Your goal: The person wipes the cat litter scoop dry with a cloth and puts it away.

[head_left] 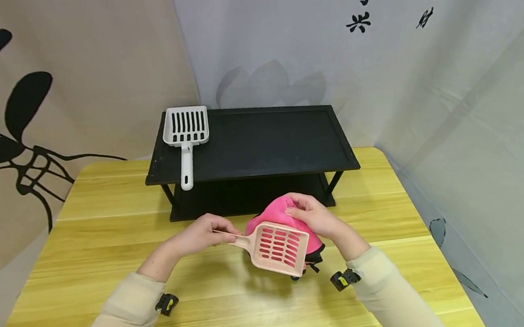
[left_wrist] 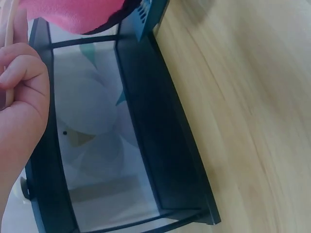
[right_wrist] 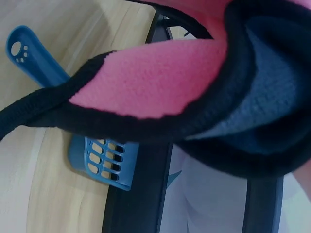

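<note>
In the head view my left hand (head_left: 207,233) pinches the handle of a beige-pink slotted litter scoop (head_left: 256,247), its pan facing the camera. My left fingers (left_wrist: 24,73) are curled round the thin handle in the left wrist view. My right hand (head_left: 310,214) grips the top of a pink fleece cloth (head_left: 275,211) with black binding and a dark strap. The cloth hangs bunched behind the scoop's pan, and pink shows through its slots. In the right wrist view, folds of the cloth (right_wrist: 150,82) show a blue-grey inner side and hide most of the hand.
A black two-tier rack (head_left: 269,137) stands at the back of the wooden table (head_left: 201,319). On its top shelf, at the left, lies a white litter scoop (head_left: 187,165). A blue litter scoop (right_wrist: 46,70) rests by the rack, hidden behind the cloth in the head view.
</note>
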A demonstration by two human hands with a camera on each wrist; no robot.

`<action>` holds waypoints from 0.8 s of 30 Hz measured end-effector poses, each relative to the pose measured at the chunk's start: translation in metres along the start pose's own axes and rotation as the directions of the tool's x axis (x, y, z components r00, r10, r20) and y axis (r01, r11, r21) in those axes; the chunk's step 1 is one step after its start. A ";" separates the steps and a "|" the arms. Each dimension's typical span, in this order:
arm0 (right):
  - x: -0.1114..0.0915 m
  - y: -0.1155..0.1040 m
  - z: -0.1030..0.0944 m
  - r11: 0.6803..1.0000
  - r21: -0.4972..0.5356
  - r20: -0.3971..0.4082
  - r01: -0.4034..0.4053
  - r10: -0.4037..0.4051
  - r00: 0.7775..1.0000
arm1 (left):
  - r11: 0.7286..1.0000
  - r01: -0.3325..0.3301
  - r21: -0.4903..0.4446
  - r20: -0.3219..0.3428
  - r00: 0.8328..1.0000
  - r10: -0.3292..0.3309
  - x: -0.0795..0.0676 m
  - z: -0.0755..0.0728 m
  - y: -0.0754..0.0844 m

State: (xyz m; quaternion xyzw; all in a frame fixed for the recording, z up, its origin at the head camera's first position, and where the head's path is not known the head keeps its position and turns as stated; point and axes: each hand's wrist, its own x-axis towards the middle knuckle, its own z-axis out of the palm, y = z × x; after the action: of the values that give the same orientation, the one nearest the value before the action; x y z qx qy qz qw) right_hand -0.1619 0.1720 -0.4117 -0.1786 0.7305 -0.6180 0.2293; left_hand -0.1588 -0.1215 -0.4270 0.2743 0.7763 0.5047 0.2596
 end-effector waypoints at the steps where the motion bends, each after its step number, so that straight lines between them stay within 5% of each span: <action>1: -0.001 0.001 -0.001 1.000 0.009 -0.008 0.004 -0.004 1.000 | 1.000 0.000 -0.001 -0.003 1.000 0.000 0.000 0.000 0.000; 24: -0.031 0.000 -0.033 0.993 0.096 -0.128 0.067 -0.055 0.990 | 0.994 0.107 -0.021 -0.118 0.987 -0.109 -0.011 -0.008 -0.011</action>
State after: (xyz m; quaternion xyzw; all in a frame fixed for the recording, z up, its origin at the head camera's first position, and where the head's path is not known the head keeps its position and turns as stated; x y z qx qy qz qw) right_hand -0.1542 0.2162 -0.4041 -0.1502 0.7057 -0.6705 0.1729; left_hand -0.1586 -0.1383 -0.4330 0.1995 0.8005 0.5107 0.2419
